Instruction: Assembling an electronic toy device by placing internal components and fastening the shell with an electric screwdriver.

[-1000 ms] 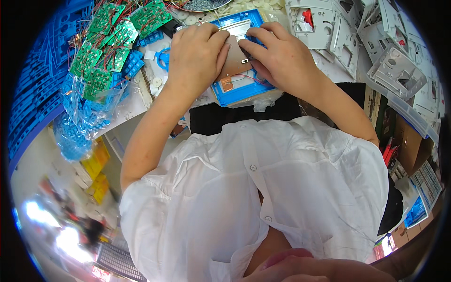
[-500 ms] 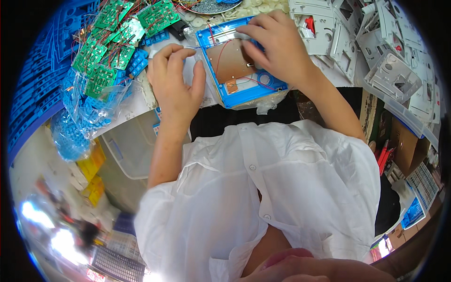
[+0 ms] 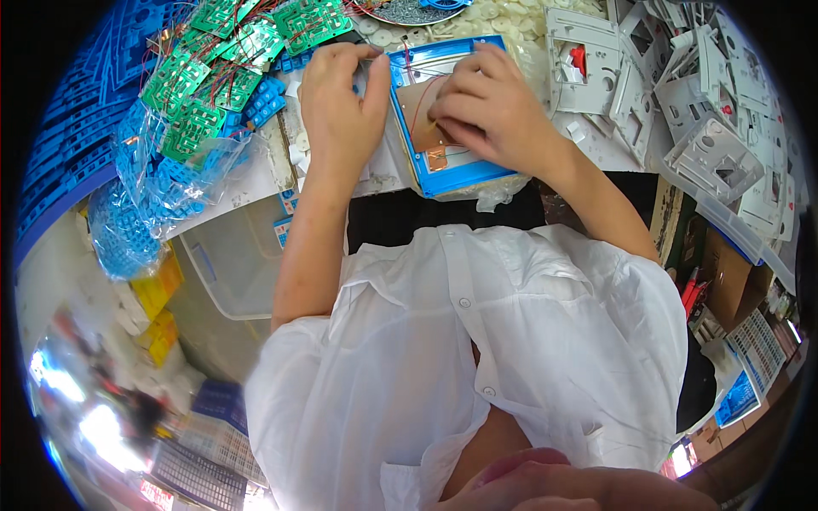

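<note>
A blue plastic casing (image 3: 460, 180) lies on the bench in front of me, with a brown board (image 3: 422, 95), a thin red wire and a small copper-coloured piece (image 3: 437, 158) inside. My right hand (image 3: 490, 106) reaches over the casing, its thumb and fingertips pinched together just above the brown board. What they hold is too small to make out. My left hand (image 3: 345, 106) is off the casing's upper left corner. Its thumb tip and fingertips come close together beside a dark spot; anything between them is hidden.
Green circuit boards (image 3: 192, 128) with red wires are heaped at the left, over bagged blue parts (image 3: 128, 234). White plastic housings (image 3: 588, 72) pile up at the right. Pale round parts (image 3: 511, 21) and a dish of grey grains (image 3: 409, 12) are behind the casing.
My left hand has moved up and right, its thumb closing toward the fingers. My right hand has come down over the brown board and pinched. The whole scene has shifted slightly in view.
</note>
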The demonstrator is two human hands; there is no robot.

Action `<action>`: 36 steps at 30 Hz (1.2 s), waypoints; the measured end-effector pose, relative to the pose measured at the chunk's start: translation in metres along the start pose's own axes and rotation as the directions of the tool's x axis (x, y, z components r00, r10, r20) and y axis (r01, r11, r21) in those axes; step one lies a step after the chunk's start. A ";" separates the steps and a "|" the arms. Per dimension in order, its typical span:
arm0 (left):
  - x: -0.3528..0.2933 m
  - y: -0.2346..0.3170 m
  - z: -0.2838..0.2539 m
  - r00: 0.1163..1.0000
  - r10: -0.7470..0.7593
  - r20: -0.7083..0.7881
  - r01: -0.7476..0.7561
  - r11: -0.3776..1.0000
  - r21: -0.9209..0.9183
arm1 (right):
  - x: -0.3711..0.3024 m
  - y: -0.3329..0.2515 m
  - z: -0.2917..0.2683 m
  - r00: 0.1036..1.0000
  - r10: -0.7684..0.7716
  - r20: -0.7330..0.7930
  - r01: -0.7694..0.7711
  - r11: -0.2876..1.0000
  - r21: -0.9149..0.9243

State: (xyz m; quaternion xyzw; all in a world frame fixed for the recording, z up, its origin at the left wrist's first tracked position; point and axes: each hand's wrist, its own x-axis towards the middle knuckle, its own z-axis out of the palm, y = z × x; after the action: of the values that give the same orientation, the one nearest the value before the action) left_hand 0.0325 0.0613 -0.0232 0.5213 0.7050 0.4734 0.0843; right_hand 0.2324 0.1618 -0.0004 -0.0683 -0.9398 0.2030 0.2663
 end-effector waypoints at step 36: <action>-0.028 0.051 -0.056 0.934 0.237 0.268 -0.226 0.971 -0.072 | 0.031 0.020 -0.016 0.991 0.085 -0.108 -0.073 0.992 0.107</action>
State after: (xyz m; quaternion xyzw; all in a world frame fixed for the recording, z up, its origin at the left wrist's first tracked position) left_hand 0.0444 0.0068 0.0352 0.6595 0.6106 0.4172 0.1351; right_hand 0.2152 0.1927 0.0184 -0.1030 -0.9082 0.2572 0.3136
